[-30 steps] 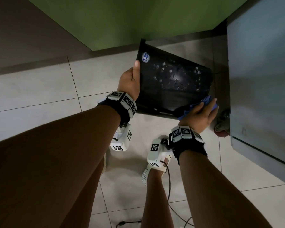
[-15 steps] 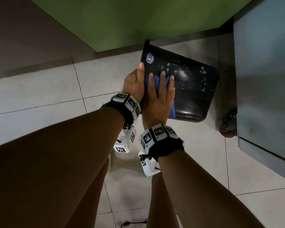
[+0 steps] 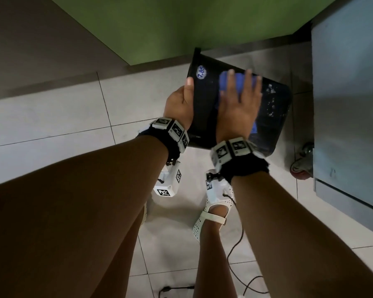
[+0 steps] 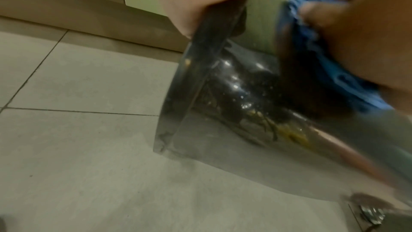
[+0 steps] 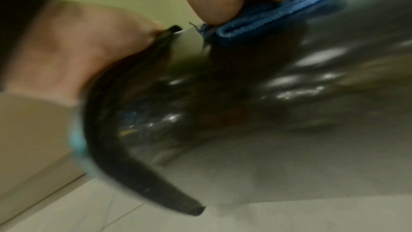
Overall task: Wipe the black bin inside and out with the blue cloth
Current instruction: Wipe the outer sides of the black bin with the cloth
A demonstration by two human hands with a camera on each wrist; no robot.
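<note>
Two hands are engaged: the black bin (image 3: 276,117), tipped above the tiled floor (image 3: 52,117), is gripped at its rim by the left hand (image 3: 180,104) for steadiness, while the blue cloth (image 3: 225,81) is pressed flat against its outer wall by the right hand (image 3: 238,104), fingers extended.

Your bare forearms wear black wristbands (image 3: 244,166) with white tag-printed blocks (image 3: 233,148); white perforated sandals (image 3: 211,218), trailing black cable (image 3: 235,250).

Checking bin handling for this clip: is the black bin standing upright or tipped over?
Tipped: the bin lies sideways above the floor, left hand gripping its rim, right hand pressing the cloth on its side.
</note>
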